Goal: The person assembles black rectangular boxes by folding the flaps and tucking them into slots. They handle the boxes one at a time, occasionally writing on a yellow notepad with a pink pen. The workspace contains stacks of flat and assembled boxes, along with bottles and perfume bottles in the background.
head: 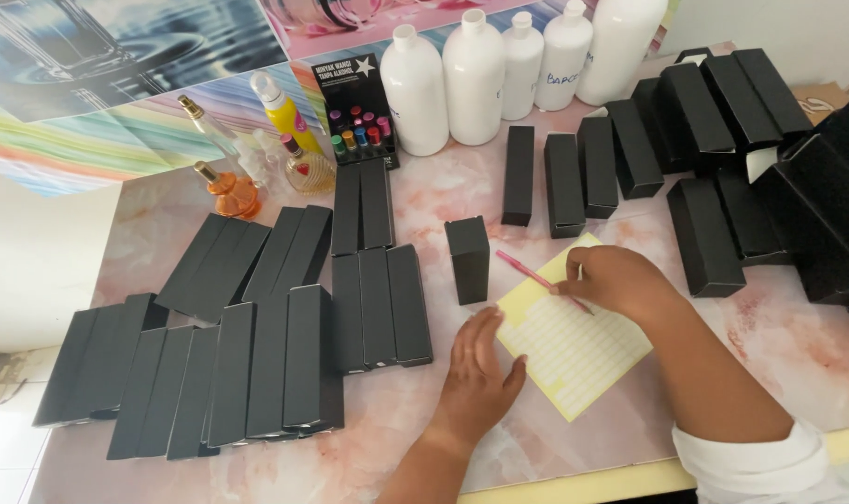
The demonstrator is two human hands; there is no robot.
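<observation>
As seen from the head cam, the left hand [480, 373] lay flat & open, fingers together, pressing the lower-left edge of the yellow label sheet [574, 341] at centre-right of frame. The right hand [616, 280] was curled round a pink pen [536, 277], tip on the sheet. One black box [468, 259] stood upright just upper-left of the sheet; white bottles [471, 79] sat along the top
</observation>
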